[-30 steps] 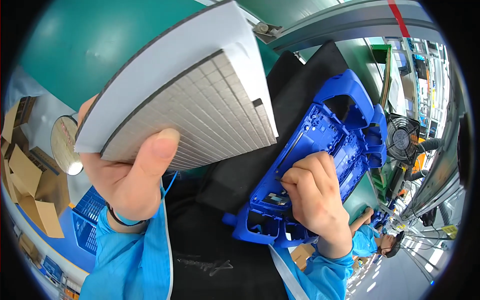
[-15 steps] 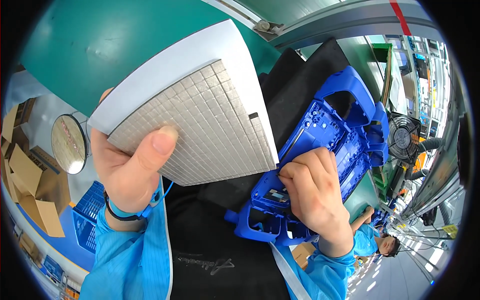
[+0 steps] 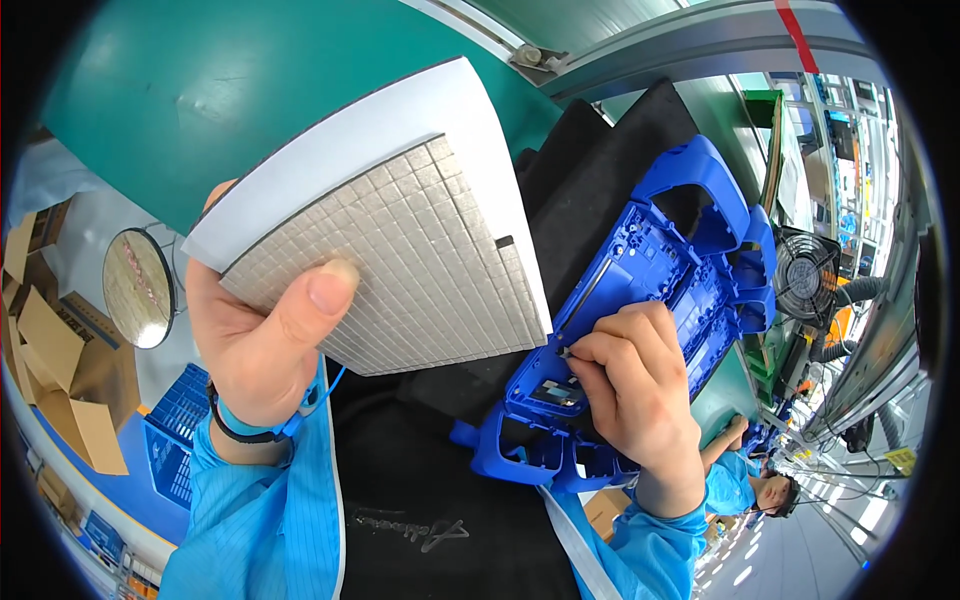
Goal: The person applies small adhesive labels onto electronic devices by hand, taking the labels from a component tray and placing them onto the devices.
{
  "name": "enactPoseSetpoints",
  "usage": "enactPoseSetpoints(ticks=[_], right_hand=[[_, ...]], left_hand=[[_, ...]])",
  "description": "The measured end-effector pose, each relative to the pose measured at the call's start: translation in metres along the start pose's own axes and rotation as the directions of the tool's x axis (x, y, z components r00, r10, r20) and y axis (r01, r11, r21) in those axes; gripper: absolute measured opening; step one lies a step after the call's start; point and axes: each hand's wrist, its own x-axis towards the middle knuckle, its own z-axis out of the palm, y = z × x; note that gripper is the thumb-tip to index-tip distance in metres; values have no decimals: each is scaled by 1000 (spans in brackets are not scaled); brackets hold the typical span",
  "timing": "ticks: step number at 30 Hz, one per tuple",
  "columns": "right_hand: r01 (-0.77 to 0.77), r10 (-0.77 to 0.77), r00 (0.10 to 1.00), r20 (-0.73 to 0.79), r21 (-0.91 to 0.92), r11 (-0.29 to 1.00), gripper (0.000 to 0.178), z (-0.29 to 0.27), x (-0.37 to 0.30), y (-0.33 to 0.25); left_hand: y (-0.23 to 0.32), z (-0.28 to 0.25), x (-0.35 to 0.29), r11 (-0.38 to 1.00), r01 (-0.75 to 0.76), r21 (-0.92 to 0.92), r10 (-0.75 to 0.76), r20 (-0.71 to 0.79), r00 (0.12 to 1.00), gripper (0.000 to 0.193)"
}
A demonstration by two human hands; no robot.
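Observation:
My left hand [image 3: 255, 345] grips a sheet of grey foam pads [image 3: 400, 240], its thumb lying across the face. The pads are scored into small rectangles and sit on a white backing sheet [image 3: 440, 105]; a notch shows at the right edge, where pads are gone. Just off the sheet's lower right corner, my right hand [image 3: 640, 390] has thumb and forefinger pinched on a tiny greyish piece, apparently a foam pad [image 3: 563, 352]. That hand hovers over a blue plastic housing [image 3: 610, 275], which lies tilted with its ribbed inside showing and is partly hidden by my fingers.
Under the housing are black mats [image 3: 640, 120] on a green table [image 3: 200, 100]. A black fan [image 3: 806, 275] with hoses stands at the right. Open cardboard boxes [image 3: 60, 350], a blue crate [image 3: 172, 435] and a round stool [image 3: 138, 288] are at the left. A co-worker [image 3: 745, 485] sits beyond.
My right fingertips have moved slightly right, away from the sheet's corner, with a tiny piece showing between them. The sheet in my left hand has dipped a little.

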Motion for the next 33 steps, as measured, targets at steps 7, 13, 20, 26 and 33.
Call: enactPoseSetpoints(ticks=[7, 13, 20, 26, 33], right_hand=[[22, -22, 1000, 4, -87, 996, 26, 5, -1, -4], [18, -17, 998, 55, -17, 1000, 26, 4, 2, -1], [12, -10, 999, 35, -41, 999, 25, 3, 2, -3], [1, 0, 999, 32, -43, 999, 25, 3, 2, -2], [5, -3, 999, 36, -53, 999, 24, 3, 1, -2]], left_hand=[[1, 1, -2, 1000, -5, 4, 5, 3, 1000, 57], [-4, -2, 1, 1000, 15, 4, -15, 3, 1000, 57], [-1, 0, 1, 1000, 8, -6, -7, 20, 1000, 55], [-1, -1, -1, 1000, 10, -3, -10, 13, 1000, 56], [-1, -1, -2, 1000, 2, -2, -2, 5, 1000, 56]])
